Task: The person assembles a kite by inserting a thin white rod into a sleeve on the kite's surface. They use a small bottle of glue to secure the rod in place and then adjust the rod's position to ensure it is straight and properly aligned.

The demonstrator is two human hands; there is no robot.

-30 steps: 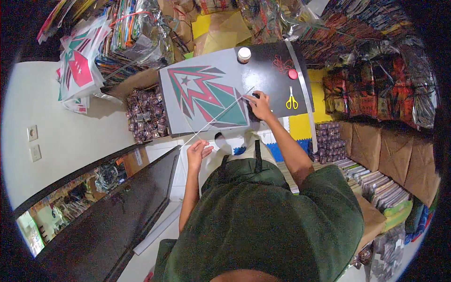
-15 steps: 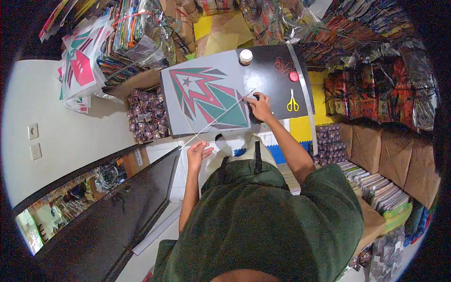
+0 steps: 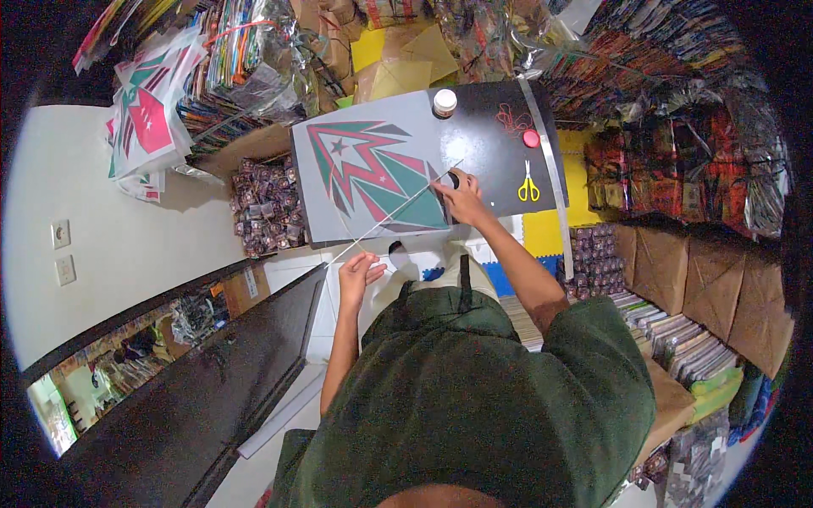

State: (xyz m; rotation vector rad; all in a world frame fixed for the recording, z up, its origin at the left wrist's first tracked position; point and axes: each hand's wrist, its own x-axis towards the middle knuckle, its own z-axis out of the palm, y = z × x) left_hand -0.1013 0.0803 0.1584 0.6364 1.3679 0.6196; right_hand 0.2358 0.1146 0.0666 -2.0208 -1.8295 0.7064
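Note:
A grey printed sheet (image 3: pixel 318 222) with a green, red and black star pattern, like a kite sail, lies on the left of the black table. One long, thin pale stick (image 3: pixel 391 216) crosses its lower right corner diagonally and juts past the near edge. My right hand (image 3: pixel 461 200) pinches this stick near its upper end, at the sheet's right edge. Off the table's near edge, my left hand (image 3: pixel 362 271) has its fingertips together on a second thin, bent strip (image 3: pixel 349 230). Its far end is hard to make out against the sheet.
On the table are a white-lidded jar (image 3: pixel 445 102), tangled red thread (image 3: pixel 511 120), a red round cap (image 3: pixel 531 138) and yellow-handled scissors (image 3: pixel 528 182). A long metal ruler-like strip (image 3: pixel 556 182) lies along the right edge. Stacked bundles and cartons (image 3: pixel 660 267) crowd the back and right.
My right hand has shifted slightly left and down along the stick, its fingers closing nearer the sheet's edge. My left hand stays nearly where it was.

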